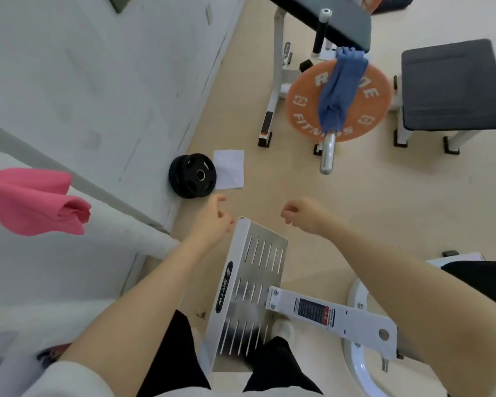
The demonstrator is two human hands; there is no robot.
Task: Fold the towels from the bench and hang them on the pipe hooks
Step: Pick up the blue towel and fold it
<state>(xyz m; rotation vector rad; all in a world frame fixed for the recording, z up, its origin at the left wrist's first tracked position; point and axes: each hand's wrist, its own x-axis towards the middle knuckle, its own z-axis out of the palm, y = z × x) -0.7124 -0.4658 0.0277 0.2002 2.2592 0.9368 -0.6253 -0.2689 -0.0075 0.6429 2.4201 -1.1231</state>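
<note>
Bright, even, diffuse light with only faint soft shadows on the floor (355,196). Mild glare on the slotted metal plate (255,267). Wide-angle bending at the edges; overall soft, slightly blurred detail.

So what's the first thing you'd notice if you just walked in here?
Probably the bright pink towel hanging at the left, by the white wall. Next, the big orange weight plate at the upper right, with a blue towel draped over its bar. In the middle, the left hand and right hand reach out, holding nothing.
</note>
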